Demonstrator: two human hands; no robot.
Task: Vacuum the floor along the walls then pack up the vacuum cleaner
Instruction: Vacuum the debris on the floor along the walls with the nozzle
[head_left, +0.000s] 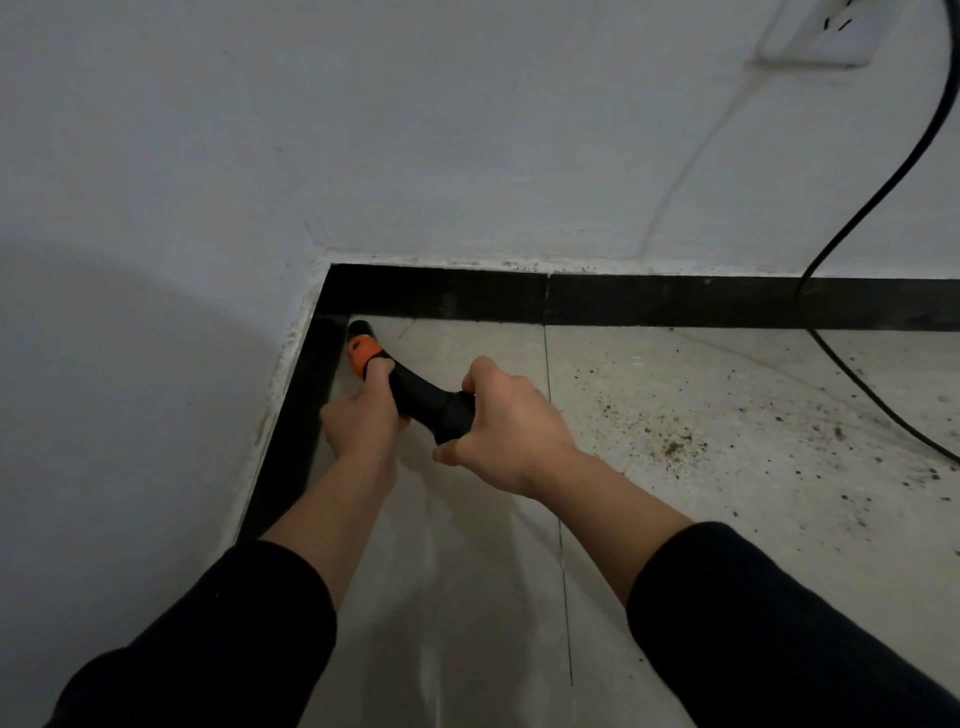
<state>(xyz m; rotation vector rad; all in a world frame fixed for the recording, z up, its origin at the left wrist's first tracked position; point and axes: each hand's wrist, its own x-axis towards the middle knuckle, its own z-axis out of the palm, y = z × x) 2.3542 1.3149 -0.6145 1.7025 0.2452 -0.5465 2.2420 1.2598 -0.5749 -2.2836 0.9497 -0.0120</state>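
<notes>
Both the left hand (363, 421) and right hand (511, 426) gripped the black-and-orange vacuum nozzle (410, 387), its long axis slanting up-left, tip pointing into the floor corner (337, 319).

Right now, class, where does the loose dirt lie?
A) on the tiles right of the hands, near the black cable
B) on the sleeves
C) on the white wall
A: dark specks scatter over the floor tiles right of the right hand, towards the black cable, away from the vacuum nozzle in the corner.

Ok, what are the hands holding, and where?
Both grip the vacuum wand: left hand just behind the orange collar, right hand on its black rear end.
</notes>
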